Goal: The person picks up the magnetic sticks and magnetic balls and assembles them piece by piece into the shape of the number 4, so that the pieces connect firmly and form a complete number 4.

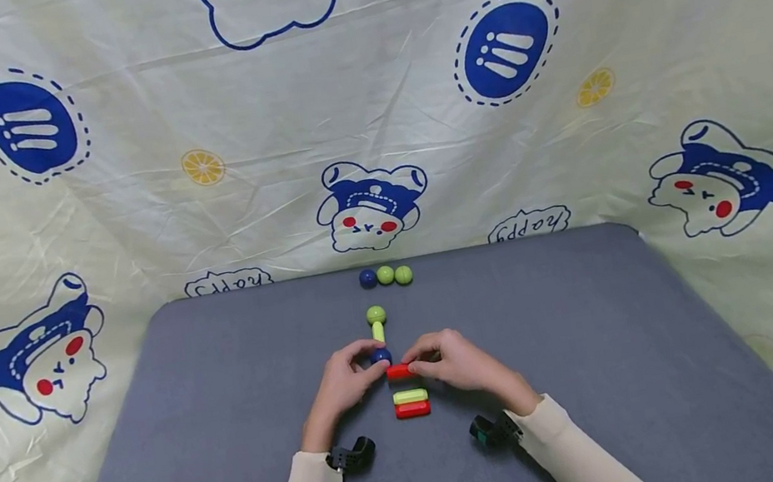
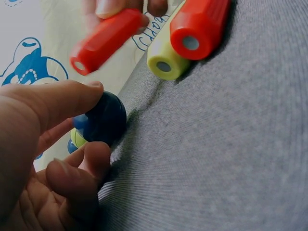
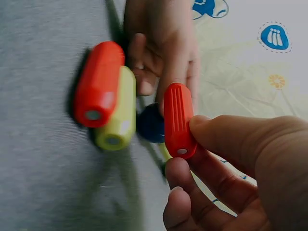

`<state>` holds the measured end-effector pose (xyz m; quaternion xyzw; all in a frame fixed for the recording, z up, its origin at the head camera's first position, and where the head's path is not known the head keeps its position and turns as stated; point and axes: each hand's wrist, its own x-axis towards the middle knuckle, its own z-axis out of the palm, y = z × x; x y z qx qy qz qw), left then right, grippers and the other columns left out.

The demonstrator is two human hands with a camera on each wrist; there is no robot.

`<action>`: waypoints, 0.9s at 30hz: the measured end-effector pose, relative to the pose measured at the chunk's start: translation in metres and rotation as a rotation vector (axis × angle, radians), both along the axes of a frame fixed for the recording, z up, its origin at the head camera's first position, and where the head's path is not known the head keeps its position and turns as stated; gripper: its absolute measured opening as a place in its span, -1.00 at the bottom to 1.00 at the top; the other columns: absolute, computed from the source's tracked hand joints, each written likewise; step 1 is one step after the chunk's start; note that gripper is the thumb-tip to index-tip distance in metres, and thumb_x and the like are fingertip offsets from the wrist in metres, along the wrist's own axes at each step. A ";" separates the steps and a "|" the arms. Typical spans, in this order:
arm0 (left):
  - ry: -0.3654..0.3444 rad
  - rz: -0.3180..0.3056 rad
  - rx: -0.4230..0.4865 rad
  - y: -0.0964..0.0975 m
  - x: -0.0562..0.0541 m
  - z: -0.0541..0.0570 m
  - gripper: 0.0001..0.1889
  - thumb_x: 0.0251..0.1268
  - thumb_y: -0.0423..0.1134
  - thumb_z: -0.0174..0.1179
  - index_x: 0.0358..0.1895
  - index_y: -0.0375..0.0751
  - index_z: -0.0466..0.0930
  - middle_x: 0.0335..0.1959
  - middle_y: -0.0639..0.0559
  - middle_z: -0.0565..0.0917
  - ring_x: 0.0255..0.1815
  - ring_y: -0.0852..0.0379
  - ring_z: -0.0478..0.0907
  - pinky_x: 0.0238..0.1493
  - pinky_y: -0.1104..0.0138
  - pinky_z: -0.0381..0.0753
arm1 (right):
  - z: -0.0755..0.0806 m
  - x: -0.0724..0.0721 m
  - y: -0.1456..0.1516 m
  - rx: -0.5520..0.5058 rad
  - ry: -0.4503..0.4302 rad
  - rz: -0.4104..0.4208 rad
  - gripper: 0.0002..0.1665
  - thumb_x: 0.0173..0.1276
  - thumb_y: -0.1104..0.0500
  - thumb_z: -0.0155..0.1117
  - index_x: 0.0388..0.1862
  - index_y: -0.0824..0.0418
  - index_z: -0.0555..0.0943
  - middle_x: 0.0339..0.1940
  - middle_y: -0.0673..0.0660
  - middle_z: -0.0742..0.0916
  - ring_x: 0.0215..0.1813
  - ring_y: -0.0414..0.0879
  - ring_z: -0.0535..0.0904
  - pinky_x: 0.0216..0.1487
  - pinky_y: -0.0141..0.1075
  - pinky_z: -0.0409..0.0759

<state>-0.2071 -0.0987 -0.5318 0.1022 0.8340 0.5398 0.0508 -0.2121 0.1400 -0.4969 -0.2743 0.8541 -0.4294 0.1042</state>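
Observation:
My left hand [image 1: 346, 380] pinches a dark blue ball [image 2: 109, 118] between thumb and fingers, low over the table. In the head view a yellow-green rod [image 1: 378, 332] runs from that blue ball to a yellow-green ball [image 1: 375, 315] behind it. Across from it, my right hand [image 1: 457, 360] pinches a red rod [image 3: 178, 120] with thumb and fingertips. One end of the red rod points toward the blue ball, with a small grey disc in its tip. Nearer me, a second yellow-green rod [image 1: 410, 396] lies alongside another red rod [image 1: 412, 410].
At the table's back edge a blue ball [image 1: 368, 278] and two yellow-green balls [image 1: 394, 275] sit in a row. The grey table [image 1: 220, 343] meets a hanging printed sheet [image 1: 149, 228] behind it. Both wrists wear black camera straps [image 1: 352, 455].

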 end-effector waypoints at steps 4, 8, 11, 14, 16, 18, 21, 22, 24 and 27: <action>0.009 -0.004 0.005 0.002 -0.002 -0.001 -0.72 0.35 -0.22 0.39 0.09 -0.07 0.72 -0.07 -0.07 0.71 -0.67 0.21 0.40 -0.61 0.37 0.43 | 0.008 -0.004 -0.001 -0.005 0.014 -0.023 -0.85 0.48 0.18 0.35 -0.07 0.09 0.81 -0.20 -0.01 0.79 -0.24 -0.18 0.61 -0.18 -0.33 0.63; 0.016 -0.001 0.001 0.002 -0.002 -0.002 -0.72 0.34 -0.20 0.41 0.08 -0.06 0.73 -0.07 -0.07 0.72 -0.68 0.21 0.39 -0.61 0.37 0.43 | 0.014 -0.006 -0.002 0.000 0.027 -0.040 -0.85 0.48 0.17 0.35 -0.07 0.08 0.81 -0.22 -0.02 0.77 -0.25 -0.16 0.60 -0.22 -0.34 0.62; 0.014 0.005 -0.007 0.002 -0.002 -0.002 -0.71 0.33 -0.19 0.41 0.08 -0.05 0.73 -0.09 -0.06 0.72 -0.67 0.21 0.39 -0.60 0.38 0.42 | 0.017 -0.007 -0.002 -0.004 0.030 -0.047 -0.85 0.48 0.17 0.34 -0.07 0.08 0.81 -0.21 -0.01 0.78 -0.24 -0.16 0.61 -0.22 -0.34 0.62; 0.009 0.010 -0.011 0.001 -0.002 -0.002 -0.72 0.33 -0.19 0.41 0.08 -0.04 0.73 -0.11 -0.04 0.71 -0.65 0.20 0.39 -0.58 0.38 0.41 | 0.017 -0.009 -0.002 -0.015 0.034 -0.058 -0.84 0.48 0.18 0.34 -0.07 0.09 0.81 -0.19 0.01 0.79 -0.23 -0.15 0.62 -0.21 -0.33 0.63; 0.005 0.012 -0.008 0.001 -0.001 -0.001 -0.72 0.33 -0.19 0.41 0.08 -0.04 0.73 -0.12 -0.04 0.71 -0.64 0.20 0.39 -0.59 0.38 0.40 | 0.016 -0.010 -0.002 -0.019 0.037 -0.070 -0.84 0.48 0.18 0.34 -0.07 0.10 0.81 -0.19 0.02 0.79 -0.23 -0.16 0.63 -0.20 -0.33 0.63; 0.006 0.013 -0.008 0.001 0.000 -0.001 -0.72 0.33 -0.17 0.41 0.07 -0.04 0.73 -0.12 -0.04 0.71 -0.63 0.19 0.39 -0.59 0.38 0.40 | 0.014 -0.011 -0.001 -0.019 0.043 -0.074 -0.84 0.49 0.18 0.33 -0.08 0.12 0.81 -0.19 0.03 0.79 -0.23 -0.16 0.63 -0.21 -0.33 0.63; 0.004 0.017 -0.010 0.000 0.000 -0.003 -0.72 0.34 -0.15 0.41 0.07 -0.04 0.73 -0.11 -0.03 0.71 -0.61 0.19 0.39 -0.58 0.37 0.38 | 0.012 -0.012 0.001 -0.014 0.043 -0.076 -0.84 0.48 0.19 0.34 -0.08 0.14 0.81 -0.19 0.05 0.79 -0.24 -0.15 0.62 -0.22 -0.35 0.63; 0.002 0.019 -0.011 0.001 0.001 -0.003 -0.72 0.34 -0.15 0.41 0.07 -0.04 0.73 -0.11 -0.03 0.71 -0.61 0.18 0.39 -0.58 0.37 0.38 | 0.011 -0.012 0.002 -0.013 0.043 -0.075 -0.84 0.48 0.19 0.34 -0.08 0.15 0.81 -0.19 0.06 0.80 -0.24 -0.14 0.62 -0.22 -0.35 0.63; -0.001 0.020 -0.010 0.001 0.001 -0.003 -0.72 0.34 -0.14 0.41 0.07 -0.04 0.73 -0.09 -0.02 0.72 -0.59 0.18 0.39 -0.57 0.37 0.38 | 0.010 -0.013 0.003 -0.008 0.039 -0.078 -0.84 0.48 0.18 0.34 -0.08 0.16 0.81 -0.19 0.07 0.80 -0.25 -0.14 0.61 -0.22 -0.35 0.62; -0.001 0.019 -0.004 0.001 0.000 -0.001 -0.73 0.34 -0.16 0.41 0.07 -0.03 0.73 -0.08 -0.02 0.72 -0.59 0.17 0.40 -0.56 0.37 0.39 | 0.010 -0.014 0.004 0.005 0.033 -0.083 -0.84 0.48 0.18 0.34 -0.07 0.15 0.81 -0.17 0.06 0.80 -0.24 -0.17 0.60 -0.21 -0.35 0.61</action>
